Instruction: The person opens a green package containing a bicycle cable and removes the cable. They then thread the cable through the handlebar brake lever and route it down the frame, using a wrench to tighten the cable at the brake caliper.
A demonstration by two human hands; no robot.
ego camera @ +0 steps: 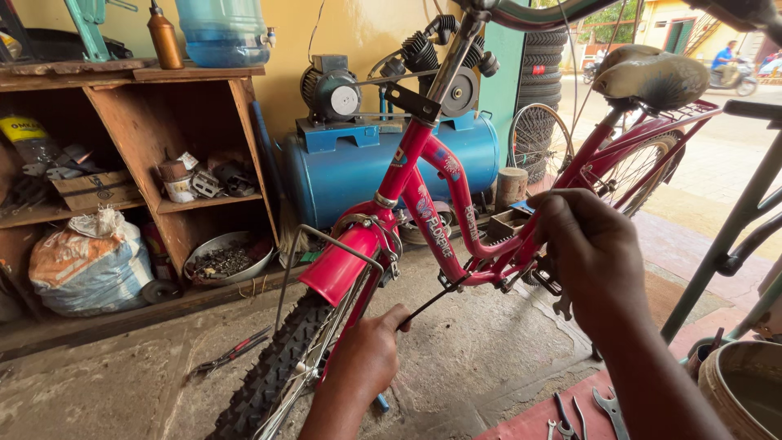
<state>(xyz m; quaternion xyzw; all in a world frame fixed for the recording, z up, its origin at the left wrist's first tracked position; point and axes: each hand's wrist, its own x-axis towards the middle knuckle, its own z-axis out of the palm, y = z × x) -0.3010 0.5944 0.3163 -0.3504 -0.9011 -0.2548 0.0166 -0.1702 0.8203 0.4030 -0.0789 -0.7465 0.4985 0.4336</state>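
Steel rod (425, 307), thin and stiff, sat pinched in my left hand (368, 355); my right hand (588, 253) clamped the pink bicycle frame (456, 204) just above.

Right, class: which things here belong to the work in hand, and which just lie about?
In hand: left hand, thin rod, right hand, pink bicycle.

Lying about: pliers, spanners, blue compressor tank, white sack, stacked tyres.

A bicycle repair workshop open to the street: a blue air compressor (383, 163) against the wall, stacked tyres (544, 61), wooden shelves (130, 138) cluttered with parts, spanners (607, 407) and pliers (228, 354) on the concrete floor (472, 358), a pink bicycle (444, 212).
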